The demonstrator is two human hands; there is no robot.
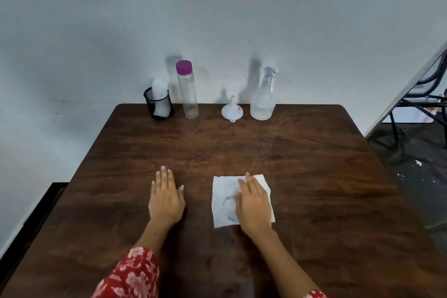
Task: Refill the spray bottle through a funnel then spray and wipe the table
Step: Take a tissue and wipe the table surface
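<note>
My right hand (254, 203) lies flat on a white paper towel (226, 201), fingers straight and together, pressing it onto the dark wooden table (314, 176); nothing is gripped. The towel is spread near the table's front middle, roughly square, its edges slightly turned against the table's, and it carries grey smudges beside my thumb. My left hand (165, 198) rests palm down on the bare wood just to the left, apart from the towel, fingers relaxed and pointing away from me. Along the far edge, by the wall, the spray bottle (263, 101) stands upright, long axis vertical, its nozzle seemingly pointing right, though the head is pale against the wall and hard to read; clear liquid fills its lower part. Just left of it the white funnel (232, 110) sits mouth down, spout pointing up. Further left stands a tall clear bottle (188, 94) with a purple cap, then a black mesh cup (159, 106) holding folded white paper.
</note>
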